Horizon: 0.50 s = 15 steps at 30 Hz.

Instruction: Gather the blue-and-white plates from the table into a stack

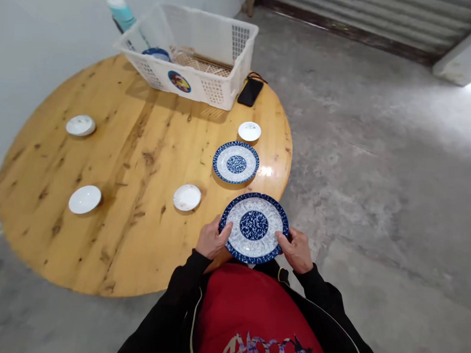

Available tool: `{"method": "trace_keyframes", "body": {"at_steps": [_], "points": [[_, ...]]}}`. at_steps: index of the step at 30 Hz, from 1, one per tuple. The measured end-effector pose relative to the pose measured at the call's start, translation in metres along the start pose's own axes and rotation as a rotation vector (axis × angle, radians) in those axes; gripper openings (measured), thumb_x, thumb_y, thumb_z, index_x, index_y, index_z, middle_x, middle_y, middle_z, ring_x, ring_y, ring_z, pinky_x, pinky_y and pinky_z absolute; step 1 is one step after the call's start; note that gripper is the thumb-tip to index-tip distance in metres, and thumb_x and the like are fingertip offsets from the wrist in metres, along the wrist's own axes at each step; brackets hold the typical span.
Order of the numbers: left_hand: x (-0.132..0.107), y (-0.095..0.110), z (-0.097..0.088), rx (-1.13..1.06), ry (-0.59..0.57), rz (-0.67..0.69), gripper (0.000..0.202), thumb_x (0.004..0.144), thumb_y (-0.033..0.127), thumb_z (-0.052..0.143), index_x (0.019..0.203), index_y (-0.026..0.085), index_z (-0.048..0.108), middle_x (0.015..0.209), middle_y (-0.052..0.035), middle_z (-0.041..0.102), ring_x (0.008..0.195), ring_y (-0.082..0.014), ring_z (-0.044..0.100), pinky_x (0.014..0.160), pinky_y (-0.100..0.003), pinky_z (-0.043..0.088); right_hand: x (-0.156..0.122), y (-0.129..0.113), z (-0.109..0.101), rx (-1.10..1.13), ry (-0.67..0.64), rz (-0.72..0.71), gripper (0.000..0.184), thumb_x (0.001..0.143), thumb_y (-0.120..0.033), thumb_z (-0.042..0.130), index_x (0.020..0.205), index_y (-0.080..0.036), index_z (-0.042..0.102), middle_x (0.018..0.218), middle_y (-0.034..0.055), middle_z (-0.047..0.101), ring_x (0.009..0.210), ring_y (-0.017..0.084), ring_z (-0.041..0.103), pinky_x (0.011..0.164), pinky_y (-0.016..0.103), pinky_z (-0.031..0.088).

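Observation:
Between my two hands is a blue-and-white patterned plate (253, 225), its face turned up toward me, just off the near right edge of the table. My left hand (212, 237) grips its left rim, thumb on top. On the opposite rim, my right hand (297, 249) holds on in the same way; the fingers of both hands are hidden beneath. A second plate (236, 162) with a matching pattern lies on the table just beyond. Behind that one sits a small white bowl (249, 131). Left of my left hand is a small white dish (187, 198).
The round wooden table (134, 244) also bears a white bowl (85, 199) and a stack of small white bowls (81, 125) on its left side. A white plastic basket (225, 90) stands at the back, holding a light-blue bottle (121, 12). Beside it lies a black phone (250, 92).

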<state>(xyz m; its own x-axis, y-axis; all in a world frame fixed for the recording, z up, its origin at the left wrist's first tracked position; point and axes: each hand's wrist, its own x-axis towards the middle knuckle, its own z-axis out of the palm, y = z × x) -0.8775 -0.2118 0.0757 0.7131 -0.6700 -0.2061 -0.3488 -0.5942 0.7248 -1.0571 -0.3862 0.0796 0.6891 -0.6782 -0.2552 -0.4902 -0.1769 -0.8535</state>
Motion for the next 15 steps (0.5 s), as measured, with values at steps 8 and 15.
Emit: {"method": "trace_keyframes", "body": {"at_steps": [8,15], "points": [[0.07,0.018,-0.023,0.094,0.168,-0.114,0.027,0.089,0.042,0.044,0.081,0.019,0.055,0.068,-0.002,0.058,0.067,-0.0175,0.056,0.062,-0.026,0.035,0.106,-0.033,-0.003,-0.055,-0.057,-0.11,0.028,0.078,-0.042,0.053,0.062,-0.018,0.052,0.052,-0.0014,0.05,0.05,0.013,0.047,0.047,0.023,0.036],[0.118,0.019,-0.027,0.165,0.279,-0.339,0.028,0.091,0.043,0.044,0.086,0.019,0.059,0.075,-0.0057,0.064,0.075,-0.0218,0.061,0.064,-0.027,0.034,0.199,-0.056,0.005,-0.093,-0.234,-0.194,0.027,0.077,-0.039,0.052,0.059,-0.019,0.049,0.047,-0.0008,0.05,0.046,0.014,0.049,0.046,0.024,0.035]]}}
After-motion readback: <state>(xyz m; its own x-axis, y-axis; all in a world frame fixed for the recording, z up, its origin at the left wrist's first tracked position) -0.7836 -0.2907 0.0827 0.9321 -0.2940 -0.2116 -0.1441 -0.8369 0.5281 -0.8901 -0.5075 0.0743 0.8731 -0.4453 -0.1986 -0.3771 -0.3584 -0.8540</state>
